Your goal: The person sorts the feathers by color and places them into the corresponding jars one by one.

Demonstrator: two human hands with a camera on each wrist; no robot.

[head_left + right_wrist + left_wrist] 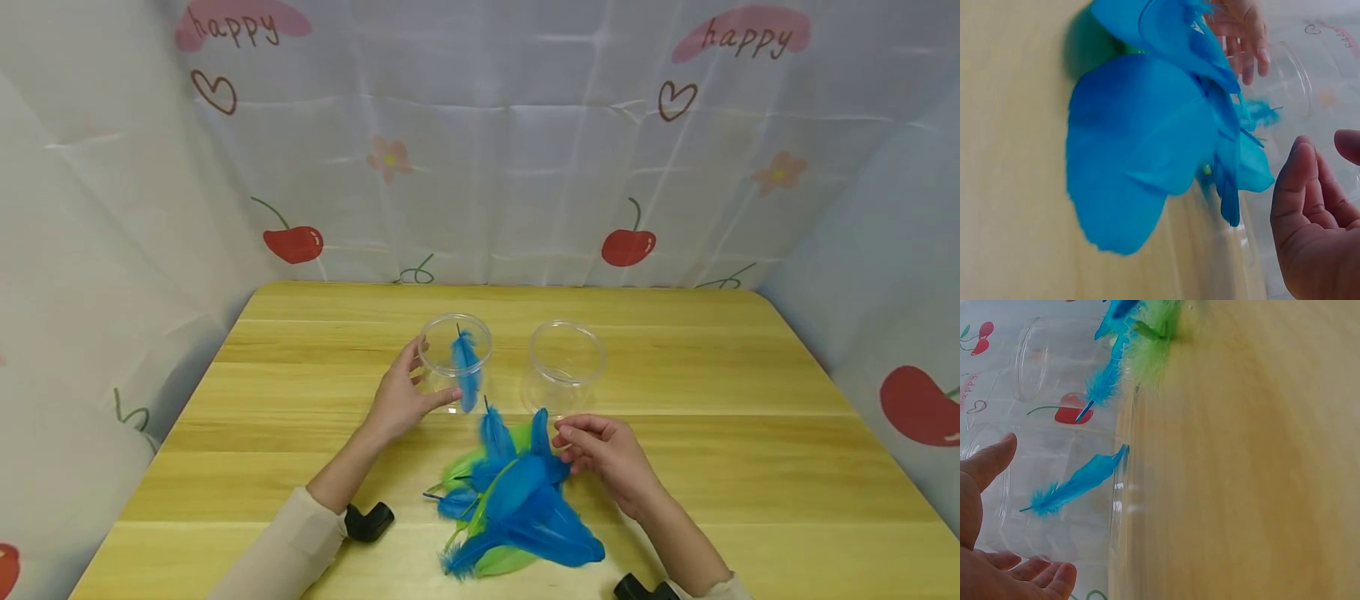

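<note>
My left hand point(402, 398) holds a clear plastic cup point(454, 367) at its left side, thumb across the front and fingers round the far side. Inside that cup a single blue feather point(1082, 481) stands leaning against the wall. A second clear cup point(566, 371) stands upright to its right. In front of both cups lies a loose pile of blue feathers point(521, 492) with green feathers point(506, 560) among and under them. Beside the pile's right edge is my right hand point(609, 458), fingers loosely bent, thumb apart from them in the right wrist view, nothing held.
The wooden table point(712, 375) has rounded back corners. White cloth point(510, 192) printed with cherries, hearts and flowers hangs behind it and at both sides. A black fitting point(370, 522) sits by the left wrist, and a similar black fitting point(637, 587) by the right.
</note>
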